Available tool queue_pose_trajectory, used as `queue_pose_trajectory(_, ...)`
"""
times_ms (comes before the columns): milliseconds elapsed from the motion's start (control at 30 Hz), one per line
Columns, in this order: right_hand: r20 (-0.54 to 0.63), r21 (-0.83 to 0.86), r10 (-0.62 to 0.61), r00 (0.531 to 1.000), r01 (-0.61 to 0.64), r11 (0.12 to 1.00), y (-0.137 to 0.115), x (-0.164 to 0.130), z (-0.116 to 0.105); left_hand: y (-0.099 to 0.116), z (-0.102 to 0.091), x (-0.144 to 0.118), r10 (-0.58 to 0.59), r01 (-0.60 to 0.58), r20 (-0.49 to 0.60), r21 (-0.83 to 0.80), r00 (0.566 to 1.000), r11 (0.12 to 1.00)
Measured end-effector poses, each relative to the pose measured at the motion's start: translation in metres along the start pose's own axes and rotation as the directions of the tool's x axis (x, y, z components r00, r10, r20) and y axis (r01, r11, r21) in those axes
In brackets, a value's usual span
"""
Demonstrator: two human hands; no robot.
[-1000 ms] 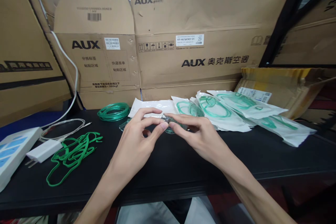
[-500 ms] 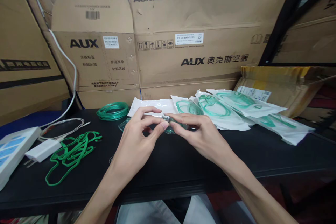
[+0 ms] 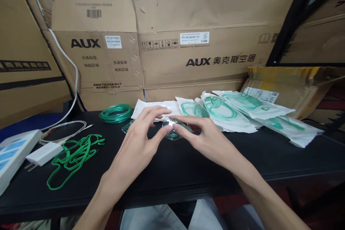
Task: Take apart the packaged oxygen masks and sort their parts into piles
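Observation:
A clear plastic mask (image 3: 174, 136) is held between my two hands above the middle of the black table. A small shiny metal nose strip (image 3: 170, 123) lies on its upper part. My left hand (image 3: 144, 131) has its thumb pressed to the left end of the strip, its fingers curving over behind. From the other side, my right hand (image 3: 202, 129) pinches the mask with thumb and index finger. Both hands cover much of the mask. Another bit of clear plastic (image 3: 126, 128) shows left of my left hand; whether it joins the mask is hidden.
To the left lie a coil of green tubing (image 3: 115, 113), a tangled green elastic strap (image 3: 72, 158), a white charger (image 3: 44, 152) and a power strip (image 3: 18, 151). White and clear packets (image 3: 229, 115) with green tubing sit back right. Cardboard boxes (image 3: 194, 46) wall the back.
The mask has turned so that more of its clear body shows below the thumbs. My left index finger has straightened, and both hands stay close together.

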State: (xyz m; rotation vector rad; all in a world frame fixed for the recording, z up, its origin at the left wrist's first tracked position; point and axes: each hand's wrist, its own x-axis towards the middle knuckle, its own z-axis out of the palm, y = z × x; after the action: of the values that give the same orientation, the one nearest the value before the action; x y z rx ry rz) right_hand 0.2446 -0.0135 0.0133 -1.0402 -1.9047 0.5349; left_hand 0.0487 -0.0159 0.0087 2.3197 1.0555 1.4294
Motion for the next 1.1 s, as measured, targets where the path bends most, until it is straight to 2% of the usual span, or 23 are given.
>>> queue_pose_trajectory(100, 0.026, -0.011, 0.037, 0.999, -0.037, 0.999, 0.002, 0.001, -0.001, -0.002, -0.003, 0.000, 0.098, -0.104, 0.073, 0.076, 0.992, 0.992)
queue_pose_trajectory(267, 0.037, 0.023, 0.035, 0.999, -0.036, 0.999, 0.005, 0.004, -0.003, -0.013, -0.010, 0.000, 0.058, -0.084, 0.184, 0.137, 0.981, 0.987)
queue_pose_trajectory(367, 0.025, -0.030, 0.077, 0.997, -0.077, 0.997, 0.005, 0.005, -0.005, -0.017, -0.013, -0.001, 0.067, -0.115, 0.257, 0.178, 0.964, 0.977)
queue_pose_trajectory(433, 0.035, -0.031, 0.097, 0.995, -0.096, 0.995, 0.005, 0.004, -0.005, -0.016, -0.013, -0.002, 0.065, -0.119, 0.253, 0.203, 0.965, 0.972)
queue_pose_trajectory(567, 0.094, 0.034, 0.062, 0.994, -0.065, 0.997, 0.007, 0.004, -0.006, -0.015, -0.014, -0.002, 0.028, -0.070, 0.208, 0.199, 0.978, 0.978)
queue_pose_trajectory(767, 0.110, 0.066, 0.053, 0.992, -0.061, 0.996, 0.015, 0.004, -0.004, -0.025, -0.018, -0.001, -0.026, -0.004, 0.151, 0.197, 0.988, 0.980)
queue_pose_trajectory(900, 0.105, 0.024, 0.051, 0.993, -0.054, 0.998, 0.015, 0.004, -0.003, -0.024, -0.017, -0.001, -0.014, -0.015, 0.143, 0.200, 0.990, 0.980)
queue_pose_trajectory(1100, 0.082, -0.082, 0.120, 0.989, -0.113, 0.990, 0.010, 0.003, -0.004, -0.022, -0.016, -0.001, 0.000, -0.037, 0.162, 0.226, 0.987, 0.973)
